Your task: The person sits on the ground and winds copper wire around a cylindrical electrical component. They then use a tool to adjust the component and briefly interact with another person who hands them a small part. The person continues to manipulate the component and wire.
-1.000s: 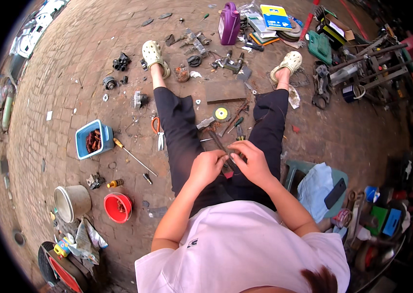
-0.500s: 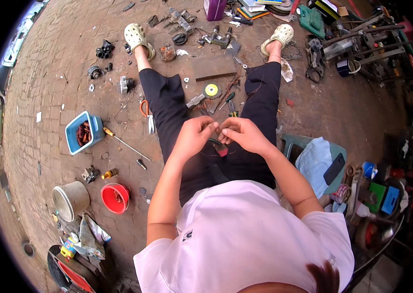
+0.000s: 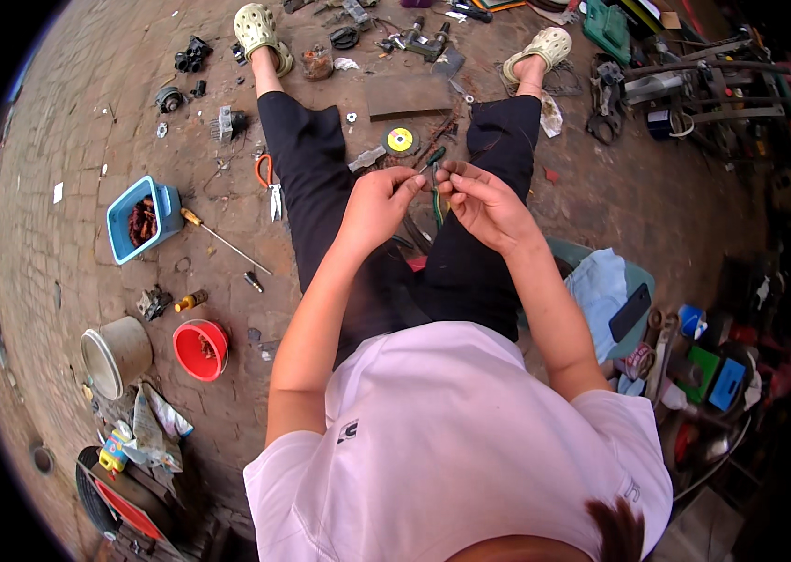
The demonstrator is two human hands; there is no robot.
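Over my lap, my left hand and my right hand meet almost fingertip to fingertip. The fingers of both are pinched closed around something small and thin, too fine to make out. Just beyond them on the ground lies a screwdriver with a dark green handle. A grinding disc with a yellow centre rests to the left of it, and a flat brown block lies farther off. Beside my left leg are orange-handled scissors.
On the left stand a blue basin with reddish-brown pieces, a long yellow-handled screwdriver, a red bucket and a whitish bucket. A stool at right bears a blue cloth and a phone. Metal parts crowd the far right.
Both hands have risen away from my lap, farther forward, and remain close together. My right hand has turned so more of its palm side shows. The view has shifted slightly.
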